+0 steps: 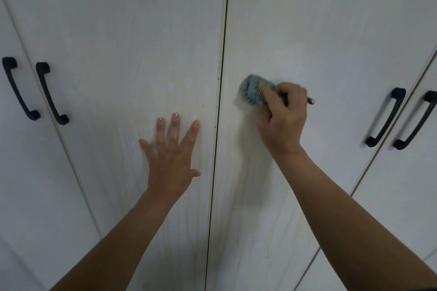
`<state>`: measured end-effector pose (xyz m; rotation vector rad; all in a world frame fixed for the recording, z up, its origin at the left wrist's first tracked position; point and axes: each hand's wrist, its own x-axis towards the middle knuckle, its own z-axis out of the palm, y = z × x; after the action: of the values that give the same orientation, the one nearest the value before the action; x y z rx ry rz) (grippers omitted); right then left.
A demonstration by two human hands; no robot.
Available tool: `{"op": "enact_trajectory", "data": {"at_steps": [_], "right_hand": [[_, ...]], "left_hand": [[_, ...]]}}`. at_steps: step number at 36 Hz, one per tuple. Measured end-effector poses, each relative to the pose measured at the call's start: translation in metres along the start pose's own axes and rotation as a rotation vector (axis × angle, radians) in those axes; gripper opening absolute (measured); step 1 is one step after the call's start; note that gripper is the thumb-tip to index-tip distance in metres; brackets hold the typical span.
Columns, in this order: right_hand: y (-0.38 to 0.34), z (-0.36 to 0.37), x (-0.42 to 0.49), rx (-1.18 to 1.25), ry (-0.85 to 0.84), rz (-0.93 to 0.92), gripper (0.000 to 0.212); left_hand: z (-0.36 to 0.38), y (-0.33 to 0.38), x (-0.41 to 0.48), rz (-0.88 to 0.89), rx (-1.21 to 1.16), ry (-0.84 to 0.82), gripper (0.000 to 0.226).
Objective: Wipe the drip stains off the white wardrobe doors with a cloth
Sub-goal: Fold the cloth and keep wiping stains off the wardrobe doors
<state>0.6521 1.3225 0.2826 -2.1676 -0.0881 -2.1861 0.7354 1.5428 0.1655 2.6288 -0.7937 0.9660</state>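
Two hands, itemised: your left hand lay flat, fingers spread, on the door beside the seam, probably to steady it, while your right hand clutched the bunched blue cloth just beyond its knuckles against the neighbouring door, apparently for scrubbing pressure.

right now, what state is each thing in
left door, shut, faintly streaked
right door, shut, drip stains low down
cloth, bunched, pressed on right door
left hand, flat on left door, fingers spread
right hand, grips cloth
handles, untouched
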Motion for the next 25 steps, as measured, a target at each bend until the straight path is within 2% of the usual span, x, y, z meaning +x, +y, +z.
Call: {"op": "enact_trajectory", "data": {"at_steps": [3, 8, 10, 11, 13, 14, 16, 20, 22, 25], "right_hand": [[0.006, -0.004, -0.032, 0.017, -0.142, -0.124, 0.017], [0.027, -0.014, -0.078, 0.045, -0.376, -0.347, 0.018], [0.032, -0.019, -0.074, 0.051, -0.435, -0.451, 0.016], [0.032, -0.020, -0.063, 0.064, -0.458, -0.443, 0.012], [0.031, -0.020, -0.030, 0.060, -0.388, -0.303, 0.016], [0.029, -0.018, -0.009, 0.041, -0.303, -0.242, 0.021], [0.026, -0.010, 0.033, 0.000, -0.127, -0.187, 0.016], [0.006, 0.013, 0.089, 0.027, 0.158, 0.080, 0.041], [-0.006, 0.020, 0.085, 0.021, 0.159, 0.057, 0.040], [-0.016, 0.021, 0.059, 0.030, 0.029, -0.105, 0.028]], "left_hand": [[0.000, 0.000, 0.000, -0.003, -0.001, -0.005, 0.154], [0.000, 0.001, -0.001, -0.009, -0.019, -0.013, 0.155], [0.000, 0.001, -0.001, -0.008, -0.024, -0.005, 0.155], [0.000, 0.001, -0.001, -0.006, -0.021, -0.004, 0.154], [0.000, 0.001, 0.000, -0.007, -0.015, -0.002, 0.153], [0.000, 0.000, 0.000, -0.010, -0.013, -0.003, 0.152], [0.000, -0.001, 0.000, -0.014, -0.003, -0.005, 0.152], [0.001, 0.000, 0.001, -0.018, 0.000, -0.008, 0.152], [0.000, 0.000, 0.000, -0.018, -0.001, -0.013, 0.150], [0.000, 0.000, -0.001, -0.018, 0.003, -0.018, 0.148]]}}
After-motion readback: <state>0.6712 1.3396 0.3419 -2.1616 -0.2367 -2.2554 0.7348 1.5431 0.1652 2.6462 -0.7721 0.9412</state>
